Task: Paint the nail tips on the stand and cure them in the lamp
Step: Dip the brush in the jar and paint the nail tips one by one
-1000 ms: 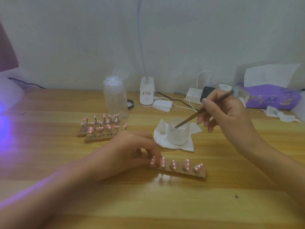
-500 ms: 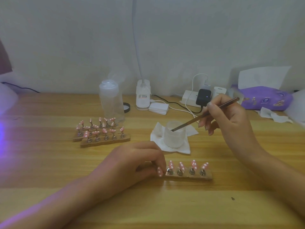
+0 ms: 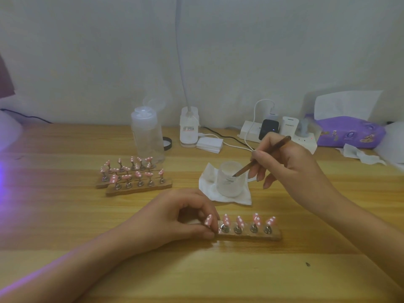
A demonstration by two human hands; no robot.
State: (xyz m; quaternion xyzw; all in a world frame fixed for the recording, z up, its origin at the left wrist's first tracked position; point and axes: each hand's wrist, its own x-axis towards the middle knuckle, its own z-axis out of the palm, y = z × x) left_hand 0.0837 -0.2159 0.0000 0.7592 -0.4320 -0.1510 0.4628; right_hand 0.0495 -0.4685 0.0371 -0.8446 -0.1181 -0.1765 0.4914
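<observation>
The stand (image 3: 251, 235), a short wooden strip, lies on the desk (image 3: 218, 278) in the front middle. It carries five pink nail tips (image 3: 240, 221) with white dots, each on a small metal post. The left hand (image 3: 175, 219) grips the left end of the stand with curled fingers. It hides that end of the strip, and the first nail tip shows just before the fingertips.

Behind the stand, near but apart, a frosted cup (image 3: 229, 180) stands on a white wipe (image 3: 208, 189). The right hand (image 3: 290, 162) pinches a brown brush (image 3: 262, 157), and the brush tip is inside the cup. What the cup holds I cannot tell.

To the left rear, more stands (image 3: 133, 178) with pink tips lie close together before a clear bottle (image 3: 147, 134). At the left border, a white rounded body (image 3: 8, 132) is cut off, with violet light beside it. A wide band of bare wood lies between the stand and the lower border.
</observation>
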